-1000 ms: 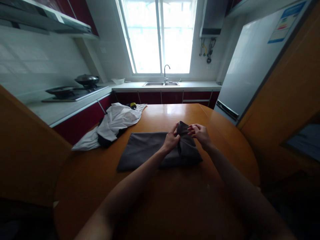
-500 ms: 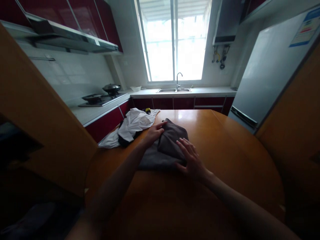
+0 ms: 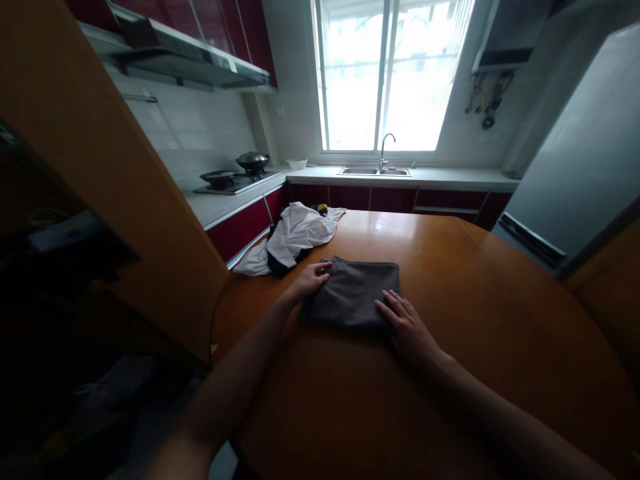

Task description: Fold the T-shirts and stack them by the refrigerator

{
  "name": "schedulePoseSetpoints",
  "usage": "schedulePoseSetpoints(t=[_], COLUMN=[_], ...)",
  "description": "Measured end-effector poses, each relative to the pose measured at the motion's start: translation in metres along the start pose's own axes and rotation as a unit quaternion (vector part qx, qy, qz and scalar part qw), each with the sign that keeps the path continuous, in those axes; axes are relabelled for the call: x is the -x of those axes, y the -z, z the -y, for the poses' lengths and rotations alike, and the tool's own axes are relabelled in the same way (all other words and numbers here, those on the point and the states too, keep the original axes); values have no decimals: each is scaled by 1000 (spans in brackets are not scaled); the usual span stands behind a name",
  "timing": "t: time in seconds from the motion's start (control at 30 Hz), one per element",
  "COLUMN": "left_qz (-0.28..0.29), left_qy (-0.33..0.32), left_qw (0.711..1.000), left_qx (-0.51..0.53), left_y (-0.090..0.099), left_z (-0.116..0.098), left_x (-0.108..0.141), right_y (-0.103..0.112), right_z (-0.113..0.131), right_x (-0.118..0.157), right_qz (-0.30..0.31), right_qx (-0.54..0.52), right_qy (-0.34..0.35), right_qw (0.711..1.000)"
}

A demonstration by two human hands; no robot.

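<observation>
A dark grey folded garment (image 3: 357,293) lies as a flat, roughly square bundle on the wooden table. At its left edge rests my left hand (image 3: 309,280), fingers stretched out and touching the cloth near the far left corner. My right hand (image 3: 406,323) lies on the right edge with its fingers extended over the fabric. Neither hand grips the cloth. Which kind of garment it is cannot be made out.
A loose pile of white and black clothes (image 3: 300,233) sits at the table's far left edge, beside a small black and yellow object (image 3: 321,209). The round wooden table (image 3: 450,267) extends to the right. Beyond are a stove with pans (image 3: 253,161), a sink (image 3: 357,171) and a fridge (image 3: 585,153).
The dark cloth's raised, slanted layer now lies flat, and the bundle looks squarer. Both hands have spread it towards its edges. The head view has turned left.
</observation>
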State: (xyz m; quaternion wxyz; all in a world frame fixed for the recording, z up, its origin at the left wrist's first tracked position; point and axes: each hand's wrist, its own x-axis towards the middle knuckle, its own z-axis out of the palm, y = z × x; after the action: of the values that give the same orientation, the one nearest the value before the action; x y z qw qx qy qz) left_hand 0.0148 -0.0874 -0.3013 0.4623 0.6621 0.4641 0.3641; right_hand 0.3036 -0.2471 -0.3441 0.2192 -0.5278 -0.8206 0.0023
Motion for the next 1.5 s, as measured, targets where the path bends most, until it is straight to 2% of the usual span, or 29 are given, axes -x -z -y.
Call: schedulePoseSetpoints(t=[0.1, 0.2, 0.3, 0.43, 0.6, 0.83, 1.1, 1.5], left_qz=[-36, -49, -30, -28, -31, -49, -45, -37], left_qy=[-28, 12, 57, 54, 4, 1, 22, 25], left_qw=[999, 999, 998, 997, 999, 995, 998, 999], left_qx=[5, 19, -3, -39, -39, -81, -45, 0], left_y=[7, 17, 22, 21, 22, 20, 18, 18], left_z=[-7, -12, -10, -7, -6, 7, 5, 1], left_x=[2, 6, 10, 13, 12, 7, 5, 10], right_y=[-2, -3, -5, -6, -4, -4, 3, 3], right_z=[-3, -5, -6, -6, -5, -7, -13, -13], right_x=[1, 2, 2, 2, 2, 0, -3, -2], right_qz=[-6, -10, -2, 5, 9, 11, 38, 73], right_qx=[10, 14, 11, 3, 4, 8, 13, 16], right_qy=[14, 26, 28, 21, 20, 33, 110, 125], right_qw=[1000, 999, 1000, 1000, 1000, 999, 993, 989])
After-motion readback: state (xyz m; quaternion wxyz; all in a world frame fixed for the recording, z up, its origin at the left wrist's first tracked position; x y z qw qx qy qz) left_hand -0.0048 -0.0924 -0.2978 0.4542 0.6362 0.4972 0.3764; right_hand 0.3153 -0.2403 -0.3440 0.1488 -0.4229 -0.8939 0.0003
